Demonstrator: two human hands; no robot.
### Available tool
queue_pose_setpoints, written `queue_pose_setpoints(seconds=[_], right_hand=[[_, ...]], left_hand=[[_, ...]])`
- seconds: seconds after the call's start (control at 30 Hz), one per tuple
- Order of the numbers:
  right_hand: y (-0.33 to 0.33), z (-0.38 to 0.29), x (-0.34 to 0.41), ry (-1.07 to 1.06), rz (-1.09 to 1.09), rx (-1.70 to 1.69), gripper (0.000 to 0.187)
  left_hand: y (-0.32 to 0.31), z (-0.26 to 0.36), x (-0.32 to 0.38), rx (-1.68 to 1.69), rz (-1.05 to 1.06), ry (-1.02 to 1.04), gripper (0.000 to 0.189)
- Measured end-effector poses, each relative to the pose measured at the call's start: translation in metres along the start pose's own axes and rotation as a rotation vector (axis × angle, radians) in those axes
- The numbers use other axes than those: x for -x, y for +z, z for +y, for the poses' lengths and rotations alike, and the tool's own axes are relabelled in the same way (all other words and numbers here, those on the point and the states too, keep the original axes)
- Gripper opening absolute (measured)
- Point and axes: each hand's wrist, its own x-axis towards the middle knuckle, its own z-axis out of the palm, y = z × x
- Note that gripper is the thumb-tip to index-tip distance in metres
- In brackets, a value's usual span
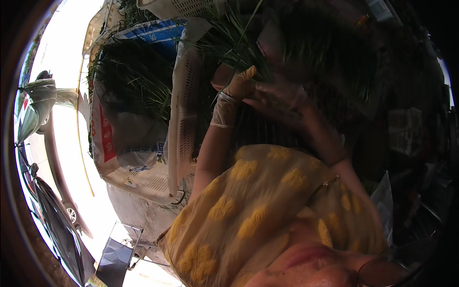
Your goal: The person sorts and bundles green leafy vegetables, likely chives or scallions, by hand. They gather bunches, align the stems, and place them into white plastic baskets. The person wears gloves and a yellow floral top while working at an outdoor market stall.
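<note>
My left hand [241, 85], in a thin pale glove with a band at the wrist, is closed around a bunch of long, narrow green leaves [233, 45], perhaps chives. The leaves fan out away from me, and their lower ends point towards my right hand [281, 94]. That hand is also gloved and lies in shadow, its fingertips close to the stalk ends. Whether it grips any stalks is too dark and blurred to tell. Left of my arms stands a white perforated plastic crate [175, 118], holding more long green leaves [138, 71] and printed plastic sacking [138, 138].
A second pale crate [179, 7] stands at the far edge. More dark greens [322, 50] lie in shade ahead right. A pale crate [405, 129] sits far right. At lower left are a metal-framed folding seat [116, 254], a dark folded cover [59, 229] and a vehicle wheel [71, 213].
</note>
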Motion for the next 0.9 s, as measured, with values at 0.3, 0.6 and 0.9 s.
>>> queue_pose_setpoints(seconds=[0.3,0.6,0.9], right_hand=[[0.002,-0.013,-0.003,-0.068,0.404,-0.015,0.038],[-0.008,0.032,-0.017,-0.364,0.44,-0.528,0.028],[0.007,-0.001,-0.012,-0.041,0.607,-0.23,0.039]], left_hand=[[0.052,0.057,-0.03,0.579,0.173,0.116,0.037],[0.031,0.054,-0.026,0.52,0.203,0.082,0.031],[0.033,0.057,-0.023,0.32,0.291,0.089,0.023]])
